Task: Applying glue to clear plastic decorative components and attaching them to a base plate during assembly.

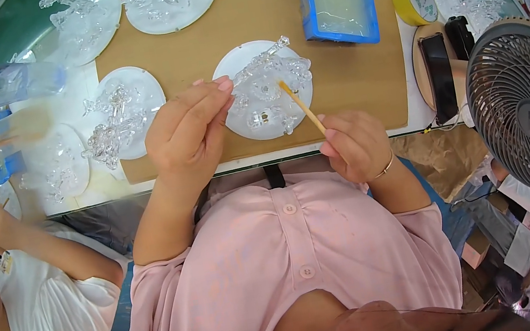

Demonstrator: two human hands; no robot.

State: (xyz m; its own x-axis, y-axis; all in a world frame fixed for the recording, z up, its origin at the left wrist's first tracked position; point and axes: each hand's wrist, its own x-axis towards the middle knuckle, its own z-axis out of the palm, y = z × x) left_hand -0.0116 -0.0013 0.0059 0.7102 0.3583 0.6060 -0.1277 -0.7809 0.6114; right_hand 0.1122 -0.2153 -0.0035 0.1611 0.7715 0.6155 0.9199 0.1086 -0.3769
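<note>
A thin wooden-handled paintbrush (302, 109) is pinched in my right hand (357, 144), its yellowish tip at a clear, shiny figure (270, 81). That figure lies on a round white disc (250, 122) in front of me. My left hand (190, 125) is raised by the disc's left edge, fingertips pressed together; whatever they may hold is hidden or too small to name. Left of that hand, another white disc (143, 95) carries clear pieces (112, 125). Two similar discs, one at the far left (103, 13) and one at the far middle (159, 24), bear clear ornaments too.
Brown board (351, 93) covers much of the table. A blue-rimmed tray (309, 16) stands far right, near yellow tape (414, 3) and a black case (438, 74). A fan (524, 105) stands at the right. On the left, a co-worker (54, 295) sits beyond a clear bottle (20, 81).
</note>
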